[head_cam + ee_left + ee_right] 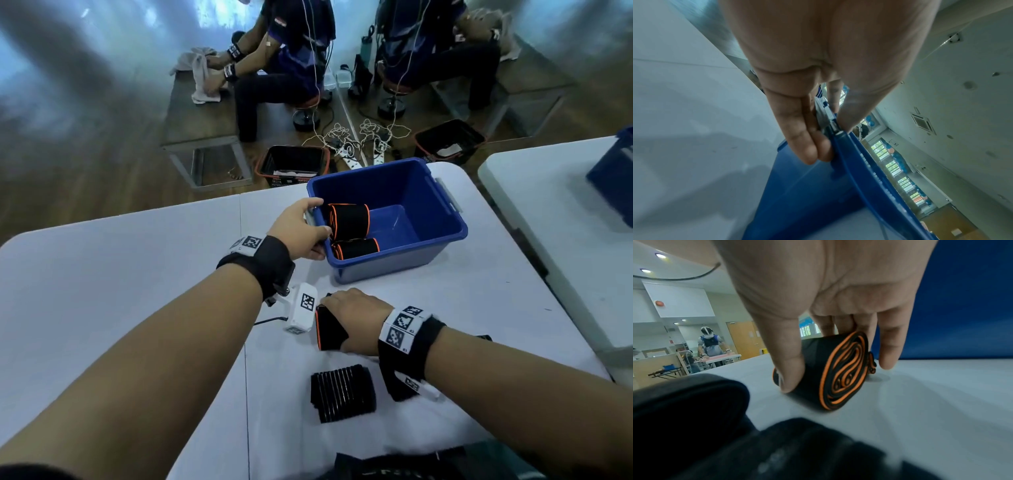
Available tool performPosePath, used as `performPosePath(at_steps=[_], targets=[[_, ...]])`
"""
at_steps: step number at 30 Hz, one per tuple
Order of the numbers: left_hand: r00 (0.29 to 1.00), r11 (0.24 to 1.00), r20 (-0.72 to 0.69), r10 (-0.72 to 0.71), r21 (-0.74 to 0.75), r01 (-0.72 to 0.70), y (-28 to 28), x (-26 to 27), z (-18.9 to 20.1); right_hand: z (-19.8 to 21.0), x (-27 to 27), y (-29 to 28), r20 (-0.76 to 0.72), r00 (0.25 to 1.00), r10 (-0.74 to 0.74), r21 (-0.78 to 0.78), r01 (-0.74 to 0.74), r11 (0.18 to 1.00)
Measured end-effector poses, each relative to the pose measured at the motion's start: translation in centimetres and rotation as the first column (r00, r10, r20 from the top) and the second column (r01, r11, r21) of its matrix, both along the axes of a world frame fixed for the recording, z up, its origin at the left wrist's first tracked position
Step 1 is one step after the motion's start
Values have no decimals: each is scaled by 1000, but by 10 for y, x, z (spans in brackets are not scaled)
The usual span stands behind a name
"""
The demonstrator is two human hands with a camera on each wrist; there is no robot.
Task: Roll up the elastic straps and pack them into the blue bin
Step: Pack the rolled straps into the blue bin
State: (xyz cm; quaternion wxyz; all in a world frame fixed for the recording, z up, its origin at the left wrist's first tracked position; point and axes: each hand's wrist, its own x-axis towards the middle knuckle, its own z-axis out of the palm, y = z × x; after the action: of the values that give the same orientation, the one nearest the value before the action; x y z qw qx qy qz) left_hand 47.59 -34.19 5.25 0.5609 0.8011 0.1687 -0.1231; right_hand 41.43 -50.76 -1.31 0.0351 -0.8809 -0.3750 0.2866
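The blue bin [442, 240] stands on the white table [120, 274] with two rolled black-and-orange straps [349, 221] lying against its left wall. My left hand [305, 229] grips the bin's left rim [846, 146], thumb inside, fingers [803, 138] outside under the lip. In front of the bin my right hand [352, 318] grips a third rolled strap [327, 329] that rests on the table. In the right wrist view thumb and fingers curl round this rolled strap [838, 369], its orange spiral end facing the camera.
A flat ribbed black strap [342, 392] lies near the table's front edge, below my right wrist. More black fabric [394, 462] sits at the front edge. A second table [548, 205] with another blue bin [613, 178] stands to the right. Seated people, baskets and cables fill the floor beyond.
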Motion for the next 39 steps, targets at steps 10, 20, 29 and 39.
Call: performPosePath(at_steps=[10, 20, 29, 39], targets=[[1000, 999, 3, 16, -33, -16, 11, -10, 1, 40, 4, -15, -56, 998, -21, 14, 22, 1000], [1000, 993, 18, 25, -119, -23, 27, -33, -1, 175, 47, -62, 24, 989, -143, 229, 134, 964], [998, 983, 48, 44, -181, -35, 30, -69, -4, 156, 141, 2, 115, 992, -45, -244, 72, 967], [991, 968, 81, 107, -237, -85, 27, -84, -10, 74, 194, 35, 145, 989, 3, -600, 85, 795]])
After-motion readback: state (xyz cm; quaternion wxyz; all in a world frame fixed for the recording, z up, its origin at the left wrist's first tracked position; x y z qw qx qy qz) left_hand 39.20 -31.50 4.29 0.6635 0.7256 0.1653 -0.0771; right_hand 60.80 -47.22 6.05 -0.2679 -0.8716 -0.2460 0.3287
